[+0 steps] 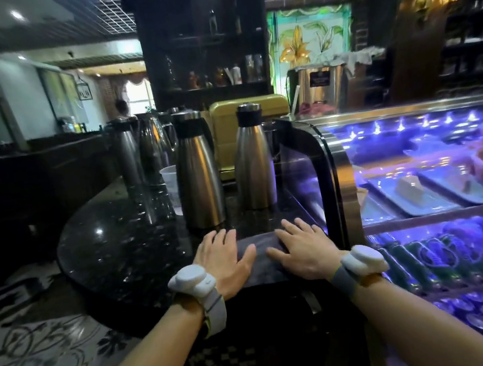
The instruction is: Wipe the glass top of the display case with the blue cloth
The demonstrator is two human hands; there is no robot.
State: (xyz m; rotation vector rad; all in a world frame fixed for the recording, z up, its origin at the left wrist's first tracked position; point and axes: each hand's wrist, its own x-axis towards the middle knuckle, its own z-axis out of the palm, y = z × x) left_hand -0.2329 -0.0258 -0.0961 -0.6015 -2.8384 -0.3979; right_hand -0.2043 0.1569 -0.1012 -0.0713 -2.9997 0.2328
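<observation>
Where the view begins at far left, a pale floor (31, 348) patterned with dark scrolling flowers, then the rounded end of a black speckled polished-stone counter (114, 254). On the far wall, a small hanging sign (84, 90), lettering too blurred to read. On the counter, a row of tall brushed-steel vacuum jugs with black collars (198, 170), upright, a translucent plastic cup (172, 189) between them, a mustard-yellow boxy appliance (228, 141) behind.

Near the counter's front edge, a dark grey-blue folded cloth (262, 257), flat on the stone, just left of the case. Left hand (224, 258) flat on the cloth's left part, palm down, fingers spread and extended, gripping nothing. Right hand (303, 251) likewise flat on the cloth's right part, fingers splayed, not closed on anything. Hands apart, cloth showing between the thumbs. White sensor units on grey straps at each wrist (193, 281), no legible marking.

Further right, the curved-glass steel-framed refrigerated display case (337, 176), lit blue-violet inside, its glass top (408, 110) well above and beyond the cloth, untouched. Inside, white rectangular trays (420, 196) on the upper shelf, rows of cans (482, 317) below, labels unreadable. Behind the case, a steel urn (322, 83) bearing a dark label, text too small to read, and a stained-glass panel with yellow lilies (307, 39).
</observation>
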